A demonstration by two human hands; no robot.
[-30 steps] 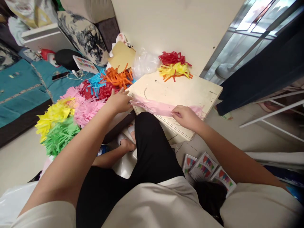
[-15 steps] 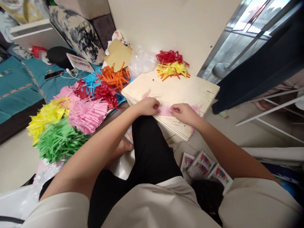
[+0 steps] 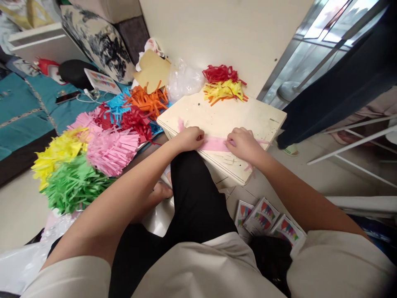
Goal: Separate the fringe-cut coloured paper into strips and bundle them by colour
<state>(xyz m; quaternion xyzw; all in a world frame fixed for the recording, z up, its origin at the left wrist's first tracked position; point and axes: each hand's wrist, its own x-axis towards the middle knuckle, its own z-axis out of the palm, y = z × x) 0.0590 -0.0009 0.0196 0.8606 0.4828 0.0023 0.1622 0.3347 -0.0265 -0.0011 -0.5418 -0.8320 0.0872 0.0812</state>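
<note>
A strip of pink tissue paper [image 3: 214, 144] with fringed ends lies across the cream stool top [image 3: 186, 109] in front of me. My left hand [image 3: 191, 138] has its fingers closed on the strip's left part, near the front edge. On the right part, my right hand [image 3: 242, 142] pinches the same strip, its fingers curled. The flat middle of the paper shows between the two hands. Pink fringe sticks out beyond my left hand and also past my right hand. A yellow fringed tassel [image 3: 225, 90] and a red one [image 3: 221, 73] lie at the stool top's far edge.
On the left are piled pink [image 3: 113, 151], yellow [image 3: 57, 155] and green [image 3: 76, 184] paper tassels. A clear plastic bag [image 3: 184, 78] lies behind the stool. Printed packets [image 3: 262, 215] lie on the floor at right. Another person's dark trouser leg [image 3: 335, 87] is beyond, near white metal rails [image 3: 350, 145].
My right hand has shifted slightly right and turned over more, so the hands are farther apart. More of the pink strip shows between them.
</note>
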